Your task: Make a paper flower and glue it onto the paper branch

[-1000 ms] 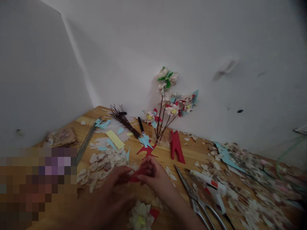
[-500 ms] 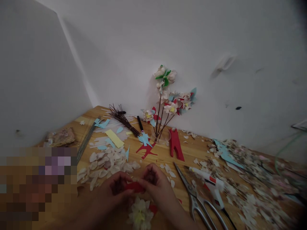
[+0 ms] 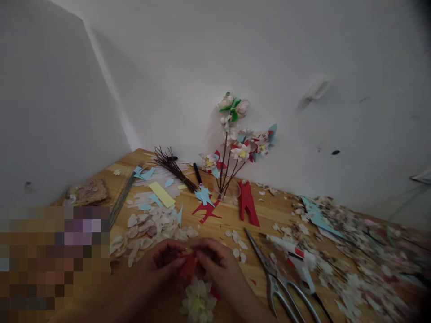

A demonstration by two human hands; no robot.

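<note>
My left hand (image 3: 163,260) pinches the left side of a small red paper piece (image 3: 188,266) over the front of the table. From the right, the fingertips of my right hand (image 3: 218,262) close on its upper edge, where something pale shows. Its exact shape is partly hidden by my fingers. Just below, nearer to me, a white flower (image 3: 198,303) with a yellowish centre faces up. A bit of red (image 3: 215,294) shows beside it. Large scissors (image 3: 272,276) lie shut to the right of my right hand, next to a white glue gun (image 3: 296,255).
Loose white petals (image 3: 158,229) lie beyond my left hand. A bundle of brown stems (image 3: 177,168), yellow paper (image 3: 161,194) and red cut paper (image 3: 248,204) lie farther back. Flowers on stems stand in a clear container (image 3: 232,192) by the wall. Dried petals (image 3: 357,269) cover the right side.
The red paper has turned from lying crosswise to hanging downward between my fingers. My right hand has shifted slightly, with its fingers more over the top edge.
</note>
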